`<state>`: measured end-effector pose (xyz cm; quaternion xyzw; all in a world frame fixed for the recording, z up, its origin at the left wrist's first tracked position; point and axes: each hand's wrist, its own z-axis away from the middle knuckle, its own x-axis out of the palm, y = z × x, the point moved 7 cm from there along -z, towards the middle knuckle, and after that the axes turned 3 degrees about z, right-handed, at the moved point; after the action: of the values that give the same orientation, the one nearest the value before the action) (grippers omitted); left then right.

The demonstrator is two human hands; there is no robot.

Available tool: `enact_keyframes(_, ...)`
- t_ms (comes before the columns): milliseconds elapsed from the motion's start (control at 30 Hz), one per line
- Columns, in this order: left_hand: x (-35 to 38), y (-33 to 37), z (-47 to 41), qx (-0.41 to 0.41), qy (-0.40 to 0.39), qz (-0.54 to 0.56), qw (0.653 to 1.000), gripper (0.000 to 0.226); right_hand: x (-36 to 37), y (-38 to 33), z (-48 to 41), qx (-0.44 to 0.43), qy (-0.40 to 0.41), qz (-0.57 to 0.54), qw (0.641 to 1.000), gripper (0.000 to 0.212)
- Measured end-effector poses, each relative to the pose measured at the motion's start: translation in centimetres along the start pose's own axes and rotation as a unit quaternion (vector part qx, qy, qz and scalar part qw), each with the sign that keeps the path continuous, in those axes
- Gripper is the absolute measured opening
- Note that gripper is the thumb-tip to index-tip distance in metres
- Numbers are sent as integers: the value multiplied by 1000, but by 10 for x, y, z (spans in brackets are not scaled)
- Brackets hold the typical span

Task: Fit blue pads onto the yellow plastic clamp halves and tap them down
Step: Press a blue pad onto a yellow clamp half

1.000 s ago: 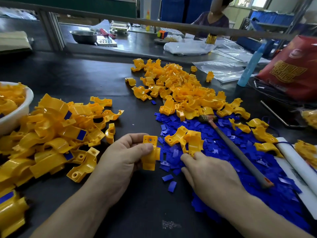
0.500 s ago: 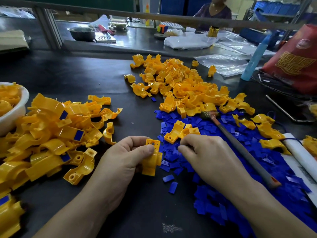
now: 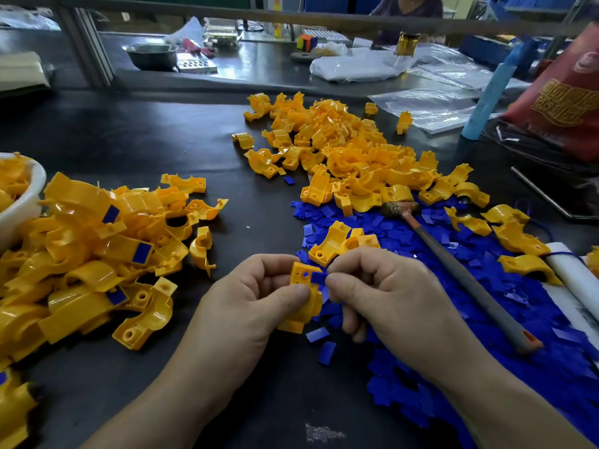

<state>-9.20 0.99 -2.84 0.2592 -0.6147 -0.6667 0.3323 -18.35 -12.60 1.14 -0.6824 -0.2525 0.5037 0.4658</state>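
Hands now meet: right hand (image 3: 385, 296) pinches blue pad (image 3: 319, 277), left hand (image 3: 256, 306) grips clamp half (image 3: 299, 270).

- This is a small factory-style assembly workshop: identical yellow clamp halves (image 3: 340, 147) lie heaped in bulk on a dark table (image 3: 129, 140).
- A wide spread of loose blue pads (image 3: 557, 358) lies beside them, with a hammer (image 3: 470, 283) resting on top.
- A second heap (image 3: 97, 254) at the left holds halves with pads fitted, and a white tub (image 3: 29, 202) holds more.
- Behind a metal rail (image 3: 291, 19) stands a second table (image 3: 259, 66) with a metal bowl (image 3: 152, 56), plastic bags (image 3: 437, 105) and another person (image 3: 408, 8) behind it.
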Motion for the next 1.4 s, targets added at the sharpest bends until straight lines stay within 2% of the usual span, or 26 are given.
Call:
enact_keyframes(333, 1, 0, 3, -7, 20, -29, 999, 34, 8, -3, 2, -24, 30, 20, 999, 6)
enact_keyframes(533, 2, -5, 3, -34, 8, -23, 999, 33, 9, -20, 7, -150, 77, 147, 975, 2)
enact_keyframes(633, 2, -5, 3, -42, 4, -26, 999, 35, 10, -23, 8, -176, 80, 171, 966, 3)
enact_keyframes(767, 5, -4, 5, -46, -12, -12, 999, 32, 8, -17, 5, -142, 80, 155, 974, 9)
enact_keyframes(867, 6, -1, 7, -37, -18, -5, 999, 34, 13, -5, 3, -61, 23, 38, 997, 14)
enact_keyframes(1000, 6, 0, 7, -27, -12, -32, 999, 35, 17, -5, 3, -37, -5, -49, 998, 12)
enact_keyframes(1400, 6, 3, 9, -20, -9, -41, 999, 36, 16, -11, 7, -61, 12, -16, 998, 12)
